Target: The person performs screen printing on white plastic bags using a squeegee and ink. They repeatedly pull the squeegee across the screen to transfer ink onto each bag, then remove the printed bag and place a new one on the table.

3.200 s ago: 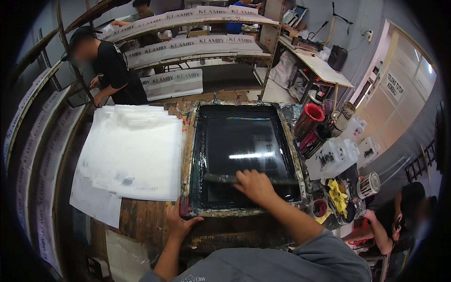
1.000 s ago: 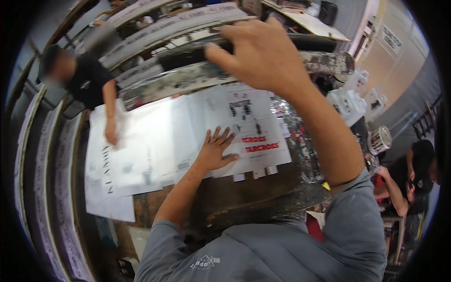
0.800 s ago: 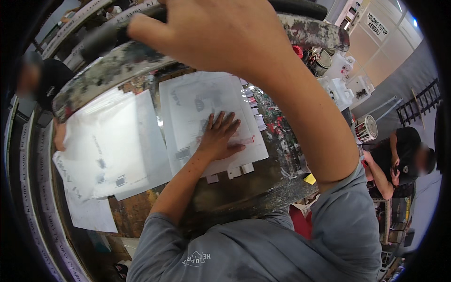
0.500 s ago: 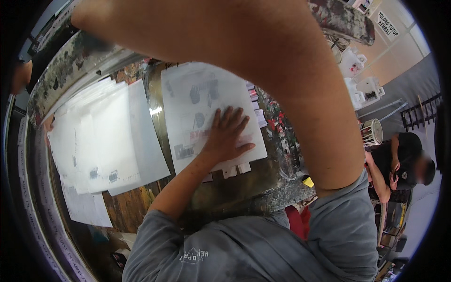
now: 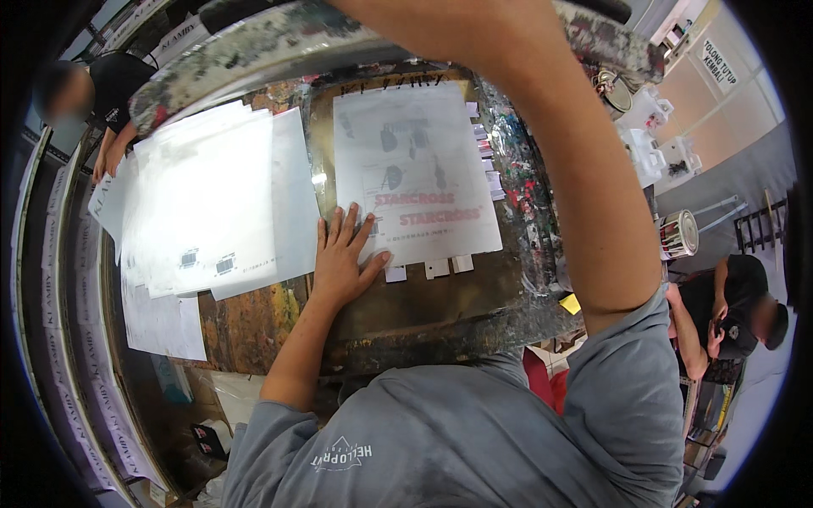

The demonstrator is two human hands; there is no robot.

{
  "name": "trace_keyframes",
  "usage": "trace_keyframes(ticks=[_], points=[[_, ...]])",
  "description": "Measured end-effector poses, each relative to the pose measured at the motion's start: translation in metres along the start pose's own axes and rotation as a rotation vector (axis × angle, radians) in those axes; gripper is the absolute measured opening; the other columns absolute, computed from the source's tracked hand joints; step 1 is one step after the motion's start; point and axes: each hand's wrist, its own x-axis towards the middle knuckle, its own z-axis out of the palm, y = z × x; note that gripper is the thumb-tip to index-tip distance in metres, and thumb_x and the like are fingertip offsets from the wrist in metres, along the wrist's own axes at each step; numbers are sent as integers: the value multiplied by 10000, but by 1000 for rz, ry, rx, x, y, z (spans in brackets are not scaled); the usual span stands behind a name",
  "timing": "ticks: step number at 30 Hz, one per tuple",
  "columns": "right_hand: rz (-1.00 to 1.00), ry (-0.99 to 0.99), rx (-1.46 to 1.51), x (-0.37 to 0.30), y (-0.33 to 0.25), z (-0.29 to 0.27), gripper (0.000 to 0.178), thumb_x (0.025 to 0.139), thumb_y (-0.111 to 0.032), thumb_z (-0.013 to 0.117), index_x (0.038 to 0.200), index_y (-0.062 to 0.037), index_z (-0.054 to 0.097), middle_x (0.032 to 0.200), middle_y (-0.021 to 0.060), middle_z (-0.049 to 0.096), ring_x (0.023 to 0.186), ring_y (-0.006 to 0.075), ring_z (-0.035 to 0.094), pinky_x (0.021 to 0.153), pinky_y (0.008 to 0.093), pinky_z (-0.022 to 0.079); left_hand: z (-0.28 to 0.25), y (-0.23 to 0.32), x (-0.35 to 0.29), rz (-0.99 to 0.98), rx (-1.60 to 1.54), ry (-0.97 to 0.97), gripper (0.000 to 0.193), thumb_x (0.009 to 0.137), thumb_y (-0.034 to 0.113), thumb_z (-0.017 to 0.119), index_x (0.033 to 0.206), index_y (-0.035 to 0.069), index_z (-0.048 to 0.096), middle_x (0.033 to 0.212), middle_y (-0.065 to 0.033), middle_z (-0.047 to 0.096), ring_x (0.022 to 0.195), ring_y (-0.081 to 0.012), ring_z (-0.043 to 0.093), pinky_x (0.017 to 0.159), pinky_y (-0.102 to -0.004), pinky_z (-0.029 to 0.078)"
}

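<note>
My left hand (image 5: 341, 262) lies with its fingers spread on the lower left corner of a thin translucent sheet (image 5: 423, 161) with grey and red print. This sheet rests flat on a dark board (image 5: 457, 296), with small white tabs (image 5: 436, 267) showing along its bottom and right edges. My right arm (image 5: 584, 178) reaches up across the table and out past the top edge, so the right hand is out of sight. Left of the printed sheet is a fanned stack of white sheets (image 5: 203, 195), faintly printed near the bottom.
A long paint-stained frame (image 5: 279, 42) spans the table's far side. At the left, a person's hands (image 5: 110, 157) touch a sheet beside the stack. Shelves of pale sheets (image 5: 93, 339) stand left. A paint can (image 5: 678, 234) and another person (image 5: 737, 296) are at the right.
My left hand has slid from the printed sheet's middle to its lower left corner. My right forearm has shifted right. The view has turned, bringing the person at the left further in.
</note>
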Motion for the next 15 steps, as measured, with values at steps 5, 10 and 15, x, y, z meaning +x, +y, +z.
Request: trace_keyframes(ticks=[5, 10, 15], points=[[-54, 133, 79, -19, 24, 33, 603, 967, -485, 569, 891, 86, 747, 766, 276, 733, 767, 444, 739, 831, 517, 576, -43, 3, 13, -56, -64, 229, 842, 1002, 481, 736, 1677, 79, 436, 1689, -246, 435, 1579, -457, 368, 1299, -609, 242], [-7, 45, -45, -67, -5, 31, 726, 986, -586, 585, 1277, 70, 696, 927, 201, 766, 876, 364, 736, 856, 512, 494, -161, -19, 13, -236, -1347, 652, 1001, 887, 70, 891, 1700, 7, 312, 1223, -119, 721, 861, -157, 647, 833, -322, 594], [-186, -578, 125, -202, 0, 69, 425, 981, -517, 722, 1102, -115, 788, 1097, 136, 701, 1064, 347, 672, 921, 510, 518, -128, -2, -60, -515, -991, 366, 954, 706, 328, 1058, 1465, -39, 612, 1282, -137, 727, 1171, -262, 717, 991, -361, 601]])
